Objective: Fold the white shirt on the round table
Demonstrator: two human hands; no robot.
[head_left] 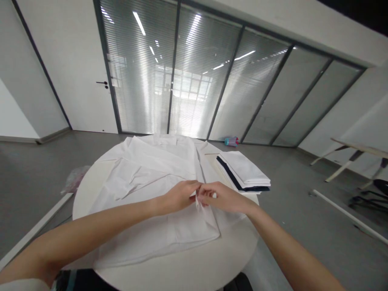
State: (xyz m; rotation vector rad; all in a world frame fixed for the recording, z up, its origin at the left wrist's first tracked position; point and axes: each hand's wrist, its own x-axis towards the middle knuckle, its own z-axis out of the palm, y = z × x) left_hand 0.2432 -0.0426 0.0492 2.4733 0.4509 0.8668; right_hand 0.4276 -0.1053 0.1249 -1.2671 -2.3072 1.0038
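A white garment [145, 178] lies spread over a round white table [182, 266]. My left hand [180, 196] and my right hand [222, 196] meet at the garment's right front edge, near the table's middle. Both hands have their fingers pinched on a small fold of the white fabric between them. Both forearms reach in from the bottom of the view.
A stack of folded white and dark clothes [244, 171] sits at the table's right side. Behind stand glass partitions with blinds and a white door [81, 72]. A small bottle [231, 141] lies on the floor. Table parts [348, 214] lie on the floor at right.
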